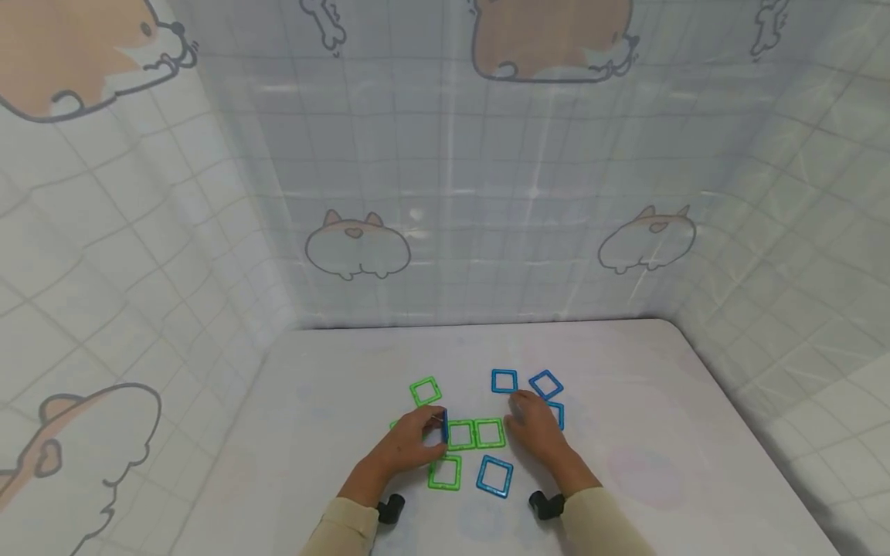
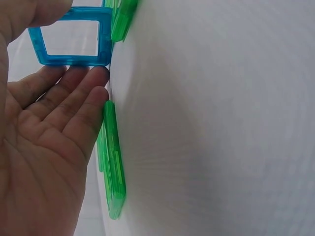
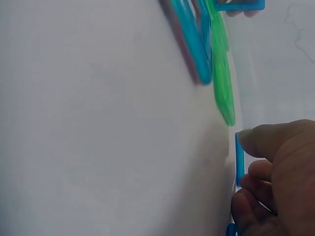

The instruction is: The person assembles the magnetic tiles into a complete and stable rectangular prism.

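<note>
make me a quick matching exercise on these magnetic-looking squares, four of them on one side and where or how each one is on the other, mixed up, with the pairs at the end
Squares:
1. Blue square standing upright
2. Two green squares side by side
3. Farthest green square
4. Loose blue square between the wrists

Place or state:
A. Lying flat, nearer the person than the green pair
B. Lying just beyond the left hand
C. Between the left thumb and fingers
D. Laid flat, edge to edge

Pairs: 1-C, 2-D, 3-B, 4-A
</note>
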A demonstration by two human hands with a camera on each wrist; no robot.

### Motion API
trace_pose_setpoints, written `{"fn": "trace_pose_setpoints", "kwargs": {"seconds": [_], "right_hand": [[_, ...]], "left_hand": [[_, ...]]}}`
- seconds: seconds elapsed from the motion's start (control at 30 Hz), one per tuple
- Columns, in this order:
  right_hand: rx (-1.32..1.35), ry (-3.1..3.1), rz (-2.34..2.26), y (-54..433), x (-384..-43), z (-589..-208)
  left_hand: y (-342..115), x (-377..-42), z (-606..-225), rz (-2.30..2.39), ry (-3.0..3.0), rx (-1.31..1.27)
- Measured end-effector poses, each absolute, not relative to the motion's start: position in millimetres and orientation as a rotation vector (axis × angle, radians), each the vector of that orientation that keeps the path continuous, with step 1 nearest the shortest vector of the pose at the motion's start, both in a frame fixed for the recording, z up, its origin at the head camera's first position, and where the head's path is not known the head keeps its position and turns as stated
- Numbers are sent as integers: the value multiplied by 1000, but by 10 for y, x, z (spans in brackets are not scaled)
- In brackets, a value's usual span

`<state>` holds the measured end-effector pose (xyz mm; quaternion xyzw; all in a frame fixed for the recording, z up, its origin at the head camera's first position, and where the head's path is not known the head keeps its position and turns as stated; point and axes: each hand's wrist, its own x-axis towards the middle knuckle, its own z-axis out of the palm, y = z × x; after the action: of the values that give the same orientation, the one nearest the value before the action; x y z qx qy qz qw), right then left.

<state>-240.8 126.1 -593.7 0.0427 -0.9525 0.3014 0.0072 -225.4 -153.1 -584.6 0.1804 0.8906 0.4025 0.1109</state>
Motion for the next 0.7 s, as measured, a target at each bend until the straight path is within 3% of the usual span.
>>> {"fn": "trace_pose_setpoints", "kwargs": {"seconds": [0.7], "right_hand": [[125, -3004, 930, 1376, -2750, -5978]], "left_hand": [[-1496, -2261, -5827, 1143, 2644, 527]]}}
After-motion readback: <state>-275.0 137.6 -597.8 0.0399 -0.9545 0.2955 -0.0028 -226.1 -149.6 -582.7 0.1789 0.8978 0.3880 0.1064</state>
